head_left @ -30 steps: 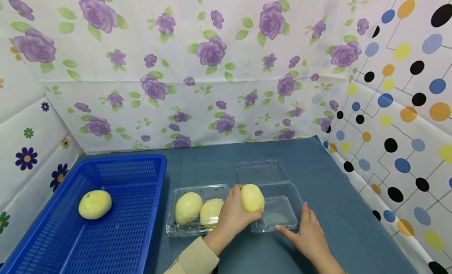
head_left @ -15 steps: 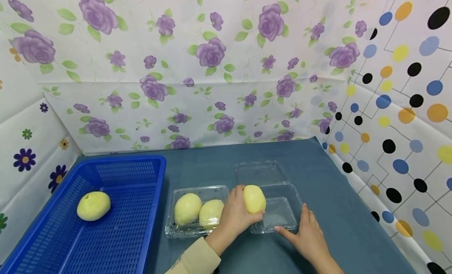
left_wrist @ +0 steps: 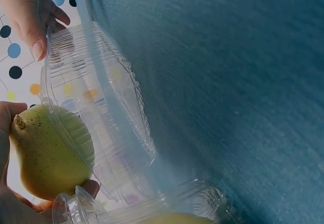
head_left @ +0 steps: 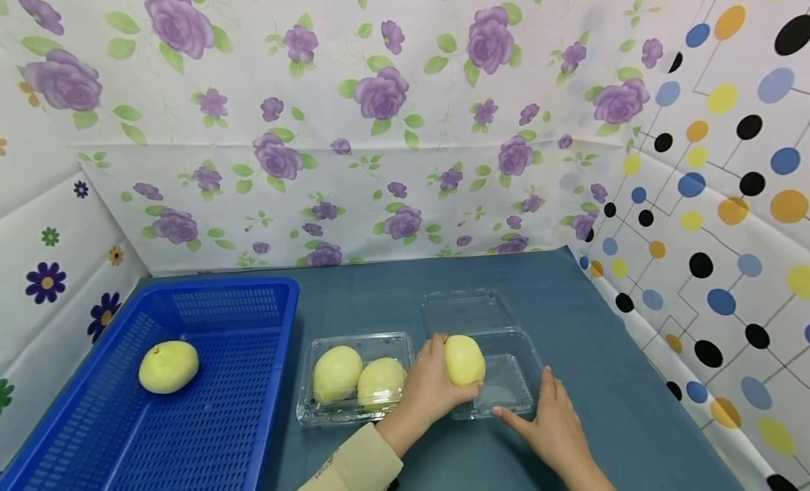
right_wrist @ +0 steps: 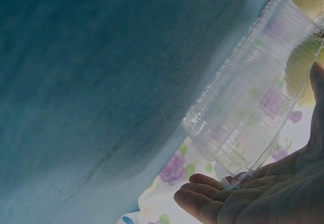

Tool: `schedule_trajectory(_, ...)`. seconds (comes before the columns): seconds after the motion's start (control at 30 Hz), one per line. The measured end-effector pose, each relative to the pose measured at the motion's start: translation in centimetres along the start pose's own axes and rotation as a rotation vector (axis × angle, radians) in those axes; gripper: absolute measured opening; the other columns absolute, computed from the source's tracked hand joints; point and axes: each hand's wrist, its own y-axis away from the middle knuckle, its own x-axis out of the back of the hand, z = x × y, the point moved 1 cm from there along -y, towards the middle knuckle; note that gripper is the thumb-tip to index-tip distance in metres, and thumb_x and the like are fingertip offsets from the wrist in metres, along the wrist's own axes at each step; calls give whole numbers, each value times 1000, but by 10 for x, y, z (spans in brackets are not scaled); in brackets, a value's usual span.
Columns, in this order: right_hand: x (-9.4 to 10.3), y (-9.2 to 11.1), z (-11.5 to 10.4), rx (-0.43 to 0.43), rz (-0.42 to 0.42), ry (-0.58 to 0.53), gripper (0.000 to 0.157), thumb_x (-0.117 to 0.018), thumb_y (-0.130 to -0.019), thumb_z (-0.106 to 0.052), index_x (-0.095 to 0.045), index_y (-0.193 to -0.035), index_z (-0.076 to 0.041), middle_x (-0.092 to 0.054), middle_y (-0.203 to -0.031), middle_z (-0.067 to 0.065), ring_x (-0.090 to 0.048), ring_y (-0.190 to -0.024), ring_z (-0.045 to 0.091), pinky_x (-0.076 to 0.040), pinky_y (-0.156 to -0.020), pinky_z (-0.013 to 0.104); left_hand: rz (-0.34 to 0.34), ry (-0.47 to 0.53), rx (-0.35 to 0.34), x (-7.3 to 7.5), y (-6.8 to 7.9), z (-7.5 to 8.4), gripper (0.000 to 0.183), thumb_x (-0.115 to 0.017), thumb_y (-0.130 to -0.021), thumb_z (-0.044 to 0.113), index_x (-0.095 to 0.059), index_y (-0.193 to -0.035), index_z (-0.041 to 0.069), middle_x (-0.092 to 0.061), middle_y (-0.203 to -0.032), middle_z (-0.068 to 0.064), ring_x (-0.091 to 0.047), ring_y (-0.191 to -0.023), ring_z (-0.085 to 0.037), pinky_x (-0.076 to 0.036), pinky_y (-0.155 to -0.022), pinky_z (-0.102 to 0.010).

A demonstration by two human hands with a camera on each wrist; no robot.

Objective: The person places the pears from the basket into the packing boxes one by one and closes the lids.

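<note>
Four yellow fruits, two clear plastic clamshell boxes, one blue basket, one blue-grey tabletop

The open container looked glossy plastic, the basket duller plastic, the held fruit smooth, the desk covering matt cloth.

A flat blue-grey, matte, cloth-like surface spreads beneath and beyond both hands. Well to the left of the left hand stands a deep blue rectangular plastic basket with slotted walls, and just beside that hand's left lies a clear rectangular plastic box. Between the left hand and the right hand sits an open clear plastic container, its lid laid back beyond them.
</note>
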Motion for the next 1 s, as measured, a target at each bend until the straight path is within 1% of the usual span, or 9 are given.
schedule_trajectory(0.23,-2,-1,1,-4,-9,1,124,-62,-73,-71,-10,-143,18,-25,-138,45,-31,-124,60,-35,-92,69,-10,9,-6,-4,0,2,85,-81,-67,39,-43,-134,3,-55,-111,-12,-58,-87,-23,-49,-62,-34)
schedule_trajectory(0.43,-1,-1,1,-6,-9,-1,125,-62,-73,-71,-10,-143,18,-24,-139,45,-30,-125,60,-34,-92,69,-15,-4,-20,-5,-1,3,85,-81,-67,40,-43,-133,2,-55,-114,-13,-58,-89,-23,-49,-63,-34)
schedule_trajectory(0.57,0,-1,1,-8,-13,-4,124,-63,-74,-70,-10,-144,18,-24,-140,44,-29,-126,60,-34,-93,69,-27,-32,-32,-6,-2,4,85,-81,-68,40,-43,-134,2,-55,-115,-13,-58,-90,-23,-49,-63,-33)
schedule_trajectory(0.73,0,-1,1,-9,-13,-6,124,-63,-74,-69,-10,-143,18,-23,-140,45,-29,-126,60,-34,-93,69,-52,-94,-68,-9,-2,6,87,-80,-69,39,-40,-137,1,-54,-119,-14,-58,-93,-24,-51,-66,-34)
schedule_trajectory(0.87,-1,-1,1,-5,-17,-4,125,-62,-74,-71,-9,-143,18,-23,-139,45,-29,-125,61,-34,-93,69,-46,-138,-87,-12,-2,6,88,-81,-68,40,-40,-136,1,-55,-119,-14,-59,-95,-24,-52,-67,-34)
schedule_trajectory(1.0,-1,-1,1,1,-16,-7,125,-62,-73,-72,-9,-143,19,-23,-139,45,-28,-125,61,-34,-93,69,-45,-166,-101,-12,-3,5,86,-80,-68,42,-42,-133,1,-56,-114,-14,-59,-91,-24,-52,-64,-33)
